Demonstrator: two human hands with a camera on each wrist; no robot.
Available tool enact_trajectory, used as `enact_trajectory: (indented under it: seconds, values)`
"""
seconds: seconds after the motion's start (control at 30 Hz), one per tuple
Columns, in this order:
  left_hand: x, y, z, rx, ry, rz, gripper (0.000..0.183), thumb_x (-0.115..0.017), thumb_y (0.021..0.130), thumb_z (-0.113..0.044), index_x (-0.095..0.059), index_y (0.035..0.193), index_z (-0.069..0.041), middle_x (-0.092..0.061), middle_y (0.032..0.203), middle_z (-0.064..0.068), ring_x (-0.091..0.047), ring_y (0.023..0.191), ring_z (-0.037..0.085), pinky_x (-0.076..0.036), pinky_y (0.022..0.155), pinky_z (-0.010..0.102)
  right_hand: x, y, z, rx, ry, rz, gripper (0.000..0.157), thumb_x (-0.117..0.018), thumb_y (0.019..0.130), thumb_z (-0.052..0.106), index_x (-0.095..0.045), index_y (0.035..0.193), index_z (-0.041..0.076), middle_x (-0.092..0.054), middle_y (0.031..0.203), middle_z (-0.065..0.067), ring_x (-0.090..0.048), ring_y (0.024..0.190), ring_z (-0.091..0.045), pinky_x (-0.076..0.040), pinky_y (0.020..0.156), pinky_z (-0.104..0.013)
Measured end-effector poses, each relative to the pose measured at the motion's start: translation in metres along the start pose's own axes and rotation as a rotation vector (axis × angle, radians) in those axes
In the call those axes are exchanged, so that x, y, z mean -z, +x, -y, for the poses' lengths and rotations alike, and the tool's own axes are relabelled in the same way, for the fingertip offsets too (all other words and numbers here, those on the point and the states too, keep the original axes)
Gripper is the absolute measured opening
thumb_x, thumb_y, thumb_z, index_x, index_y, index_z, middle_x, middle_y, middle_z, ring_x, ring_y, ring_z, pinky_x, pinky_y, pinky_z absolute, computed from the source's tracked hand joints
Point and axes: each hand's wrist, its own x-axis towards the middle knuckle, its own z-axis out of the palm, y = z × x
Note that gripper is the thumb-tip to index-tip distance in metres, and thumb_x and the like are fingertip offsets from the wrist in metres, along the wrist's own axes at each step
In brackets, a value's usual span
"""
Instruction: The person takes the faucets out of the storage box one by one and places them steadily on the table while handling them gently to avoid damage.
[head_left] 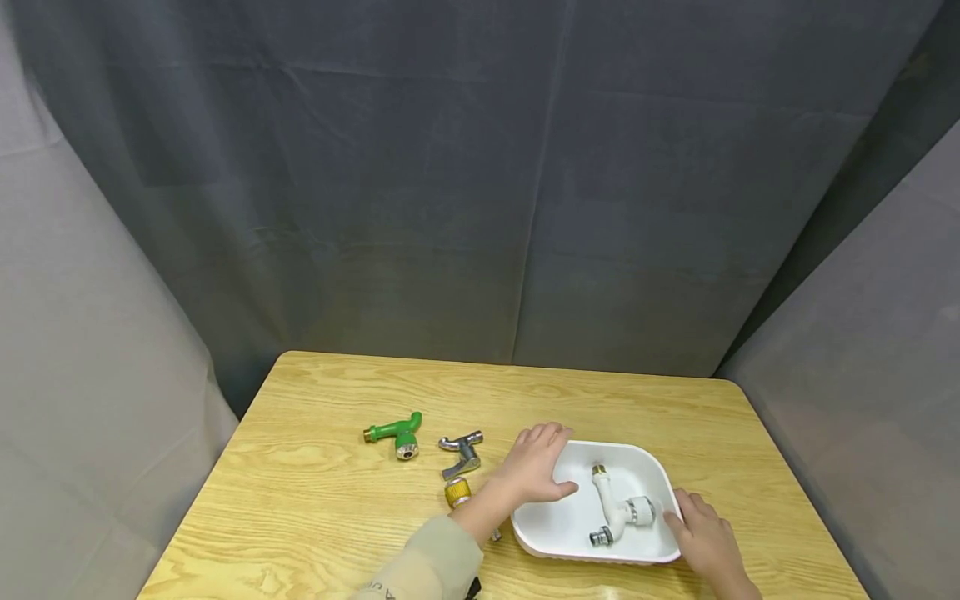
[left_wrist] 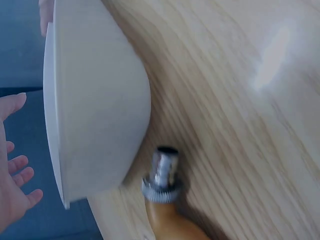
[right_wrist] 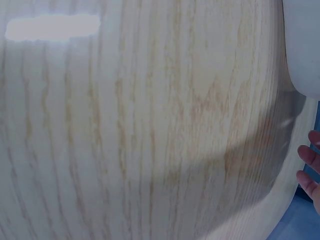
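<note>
A white plastic basin sits toward the front right of the table, with a white tap lying inside it. My left hand is over the basin's left end, fingers straight and thumb spread toward the inside. In the left wrist view, that hand shows splayed fingers with nothing between them. My right hand is at the right end, its thumb by the rim; in the right wrist view its fingers look extended, beside the basin. Whether they touch it is unclear.
Left of the basin lie a green tap and a chrome tap. A yellow tap is partly hidden beneath my left forearm; its chrome end points at the basin. Grey curtains surround the wooden table.
</note>
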Motion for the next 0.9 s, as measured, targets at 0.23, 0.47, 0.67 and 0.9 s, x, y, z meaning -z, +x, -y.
enact_trajectory:
  seconds: [0.23,0.47,0.67,0.9]
  values:
    - [-0.011,0.012,-0.019,-0.012,0.004,0.037,0.078,-0.062,0.075,-0.056,-0.034,0.139,-0.021,-0.042,0.132,-0.003,-0.039,0.122,0.015,-0.033,0.102,0.038,-0.001,-0.002,0.000,0.029,-0.007,-0.059,0.038,-0.044,0.092,0.028,-0.047,0.120,0.001,-0.055,0.106,-0.018,-0.052,0.099,-0.042,-0.040,0.071,-0.058]
    - [-0.021,0.021,-0.033,0.000,0.002,0.062,0.078,-0.064,0.072,-0.057,-0.037,0.138,-0.023,-0.043,0.132,-0.005,-0.041,0.121,0.012,-0.034,0.099,0.034,0.000,-0.004,0.003,0.032,-0.001,-0.072,0.039,-0.044,0.092,0.027,-0.047,0.120,0.001,-0.054,0.108,-0.020,-0.051,0.102,-0.043,-0.039,0.073,-0.059]
    - [-0.030,0.023,-0.042,-0.010,0.012,0.109,0.080,-0.063,0.072,-0.058,-0.036,0.138,-0.023,-0.042,0.136,-0.005,-0.039,0.124,0.013,-0.033,0.100,0.035,0.001,-0.005,0.004,0.027,-0.002,-0.068,0.039,-0.044,0.092,0.027,-0.046,0.121,0.001,-0.054,0.107,-0.019,-0.051,0.101,-0.043,-0.039,0.073,-0.059]
    - [-0.043,0.023,-0.055,-0.011,0.033,0.159,0.081,-0.064,0.070,-0.059,-0.036,0.139,-0.026,-0.039,0.138,-0.008,-0.037,0.124,0.010,-0.036,0.096,0.032,0.002,-0.004,0.004,0.018,0.000,-0.051,0.038,-0.042,0.093,0.028,-0.047,0.120,0.002,-0.054,0.107,-0.018,-0.050,0.101,-0.043,-0.039,0.073,-0.059]
